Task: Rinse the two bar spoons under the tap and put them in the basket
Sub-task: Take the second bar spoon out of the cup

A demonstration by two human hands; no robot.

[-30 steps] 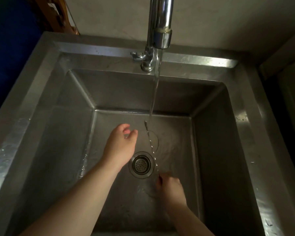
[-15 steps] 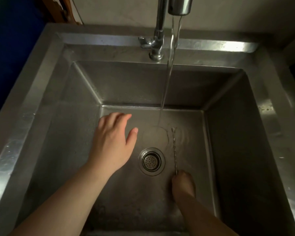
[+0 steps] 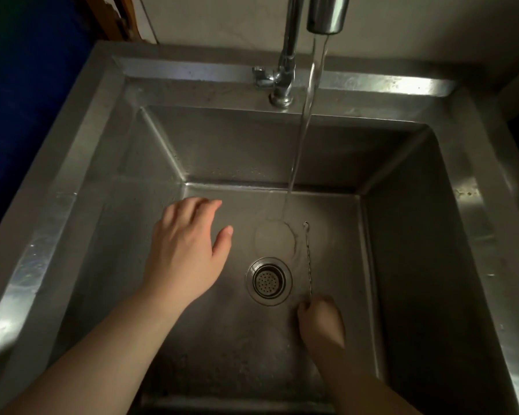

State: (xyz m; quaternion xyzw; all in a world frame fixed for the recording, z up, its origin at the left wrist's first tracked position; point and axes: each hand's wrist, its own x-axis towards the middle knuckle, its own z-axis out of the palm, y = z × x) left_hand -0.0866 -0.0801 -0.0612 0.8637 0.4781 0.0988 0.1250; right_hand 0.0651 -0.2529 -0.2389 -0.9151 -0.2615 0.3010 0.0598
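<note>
A deep steel sink (image 3: pixel 72 205) fills the view, seen from above in dim light. At the far left, a dark blue surface (image 3: pixel 27 100) runs beside the sink's rim.

The person's left arm reaches in from the lower left. The left hand (image 3: pixel 186 250) hovers palm down over the sink floor, fingers loosely spread and slightly curled, holding nothing. It sits to the left of the drain and well apart from the water.

In the middle of the sink floor is a round drain (image 3: pixel 268 280) with a perforated strainer. Above it, at the back rim, stands a chrome tap (image 3: pixel 285 64). A thin stream of water (image 3: pixel 304 121) falls from its spout and lands on the floor just behind the drain, spreading in a ring.

Just right of that ring, a thin twisted bar spoon (image 3: pixel 308 259) points away from the person, beside the stream and not under it. The right hand (image 3: pixel 321 322) is closed in a fist around its near end, low in the sink, right of the drain.
</note>
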